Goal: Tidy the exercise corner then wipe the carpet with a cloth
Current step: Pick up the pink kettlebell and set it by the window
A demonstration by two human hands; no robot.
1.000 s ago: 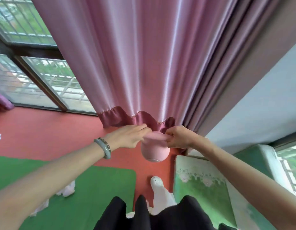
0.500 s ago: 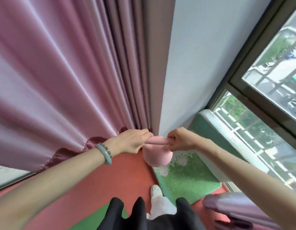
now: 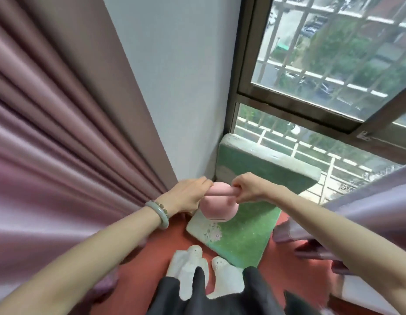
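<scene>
both arms reach forward, left hand (image 3: 187,197) and right hand (image 3: 250,190) close together, fingers (image 3: 238,183) curled round the kettlebell handle (image 3: 220,192).

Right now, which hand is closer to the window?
Right. The right hand grips the pink kettlebell on the side toward the window; the left hand grips its far side, beside the curtain.

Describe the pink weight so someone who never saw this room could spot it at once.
Follow the white wall down beside the window to the corner, where a green mat lies on the red floor. Over the mat, the left hand and right hand grip the handle of the kettlebell: the only round, pale pink thing there.
</scene>
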